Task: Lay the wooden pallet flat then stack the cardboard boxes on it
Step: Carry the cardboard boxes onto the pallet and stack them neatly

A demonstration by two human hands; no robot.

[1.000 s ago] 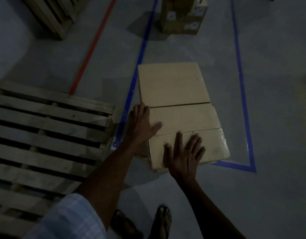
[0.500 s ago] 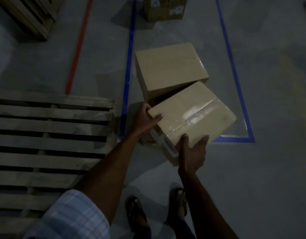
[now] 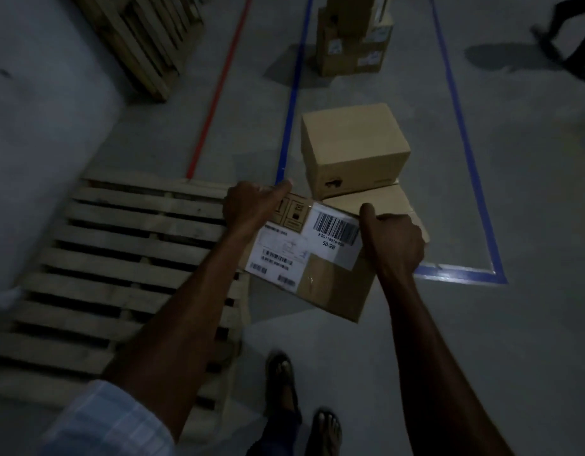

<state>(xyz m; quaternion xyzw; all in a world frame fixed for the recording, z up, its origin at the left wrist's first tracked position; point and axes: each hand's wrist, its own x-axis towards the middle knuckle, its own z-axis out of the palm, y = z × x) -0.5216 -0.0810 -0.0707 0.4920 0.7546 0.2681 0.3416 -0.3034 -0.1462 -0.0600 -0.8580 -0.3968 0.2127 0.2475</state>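
Note:
A cardboard box (image 3: 320, 278) with white barcode labels hangs in the air between my hands, its labelled side facing me. My left hand (image 3: 251, 209) grips its upper left corner. My right hand (image 3: 395, 243) grips its right edge, thumb up. The wooden pallet (image 3: 120, 258) lies flat on the floor to the left, its right edge just under the box. A second plain cardboard box (image 3: 353, 149) stands on the floor just beyond the held one.
More pallets (image 3: 146, 37) lean at the back left. A stack of labelled cartons (image 3: 350, 37) stands at the back. Red tape (image 3: 218, 90) and blue tape (image 3: 462, 136) mark the grey floor. Another person's legs (image 3: 571, 34) show at the top right. My sandalled feet (image 3: 301, 406) are below.
Both hands went from resting on the box top to gripping its sides. The box has been lifted off the floor, turned label side up and carried left toward the pallet.

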